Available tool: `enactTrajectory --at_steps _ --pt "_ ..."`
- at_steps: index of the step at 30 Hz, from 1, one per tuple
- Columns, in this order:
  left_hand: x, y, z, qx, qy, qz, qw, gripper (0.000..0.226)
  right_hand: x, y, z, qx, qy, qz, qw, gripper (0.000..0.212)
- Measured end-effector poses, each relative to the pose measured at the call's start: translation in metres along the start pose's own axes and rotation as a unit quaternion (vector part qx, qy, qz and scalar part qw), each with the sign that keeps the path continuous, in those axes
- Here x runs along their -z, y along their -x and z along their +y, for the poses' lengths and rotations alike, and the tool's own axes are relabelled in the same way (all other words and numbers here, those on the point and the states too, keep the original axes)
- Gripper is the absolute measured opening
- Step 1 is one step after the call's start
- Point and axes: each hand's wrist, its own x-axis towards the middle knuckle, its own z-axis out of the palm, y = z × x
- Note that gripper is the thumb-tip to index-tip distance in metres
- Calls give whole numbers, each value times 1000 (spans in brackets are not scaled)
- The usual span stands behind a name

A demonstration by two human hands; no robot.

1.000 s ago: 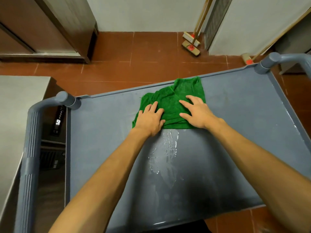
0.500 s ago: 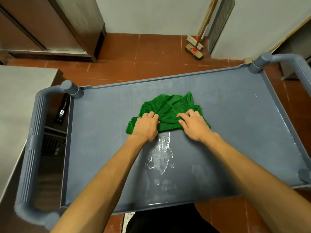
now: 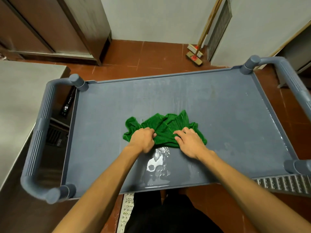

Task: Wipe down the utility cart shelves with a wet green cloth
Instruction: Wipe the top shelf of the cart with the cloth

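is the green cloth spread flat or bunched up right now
Bunched up. The cloth lies in ridged folds on the shelf, gathered under the left hand and right hand.

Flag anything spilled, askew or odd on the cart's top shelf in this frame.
Only a shiny puddle of water on the top shelf, just in front of the bunched green cloth that both hands, left hand and right hand, press down. Expected from wet wiping; nothing damaged.

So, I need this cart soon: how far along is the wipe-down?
Early. Done: only a wet, shiny patch near the front edge of the top shelf. In hand: left hand and right hand both press on the bunched green cloth mid-shelf. Left: the rest of this shelf looks dull and streaky; lower shelves are hidden.
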Motion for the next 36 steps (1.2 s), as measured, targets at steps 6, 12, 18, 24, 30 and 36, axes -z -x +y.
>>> enactTrajectory --at_steps 6,12,18,24,30,36 --pt "-11 29 5 26 4 -25 999 32 -8 26 -6 8 -3 -21 1000 41" --pt "-19 49 9 52 -7 -69 996 36 -14 47 -14 6 -7 -40 999 41" --pt "-30 71 13 62 10 -99 993 37 -22 72 -23 2 30 -59 998 42" --pt "-32 84 13 103 116 -133 979 30 -24 84 -28 -11 13 -76 997 38" --pt "-35 89 19 159 190 -125 961 30 -21 82 -35 -37 -44 -105 993 36" --pt "-49 88 23 237 280 -83 926 38 -22 81 -41 -82 -112 -113 984 39"
